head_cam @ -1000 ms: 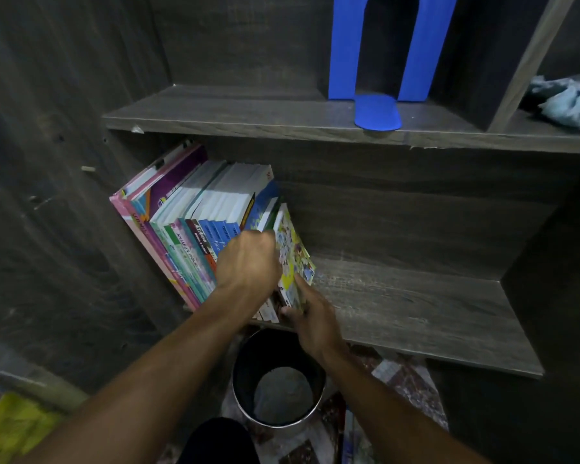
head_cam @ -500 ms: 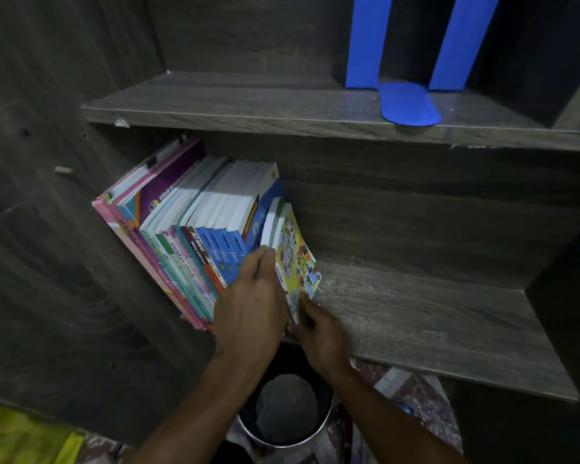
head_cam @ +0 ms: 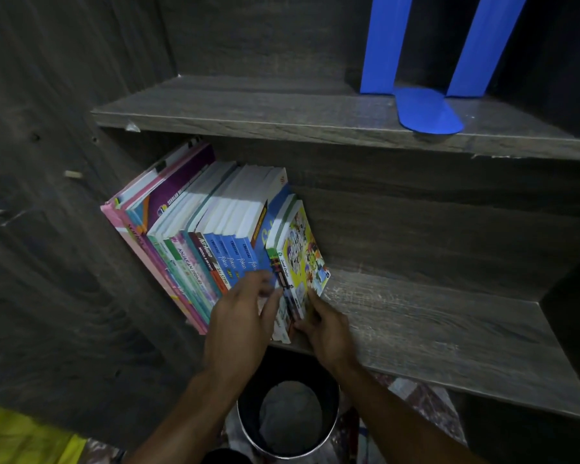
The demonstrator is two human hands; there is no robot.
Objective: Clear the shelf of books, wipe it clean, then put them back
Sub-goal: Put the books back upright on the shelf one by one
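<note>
Vs half a sec ago: L hand has slid lower on the row of books. Its index no longer pokes up between the blue spines and the thin books at the right end. The fingers are now splayed over the bottoms of the blue spines, tips motion-blurred. R hand is at about the same spot, at the foot of the yellow comic. View sits closer and a bit lower, so less of the blue bookend fits in at the top. Books show no visible shift.

Pose: both forearms come up from the bottom edge. L hand is palm down, fingers fairly straight and spread, lying on the spines w/o closing on any; its thumb runs along beside the thin books. R hand pinches the lower corner of the yellow comic, thumb on the cover, other fingers curled round at the spine side, which also touch the neighbouring thin spines.

Books stand on the lower shelf, packed at its left end, leaning left against the side panel, pink ones outermost. The yellow comic is last on the right. Bookend stands on the upper shelf. A round waste bin sits on the floor below the hands.
</note>
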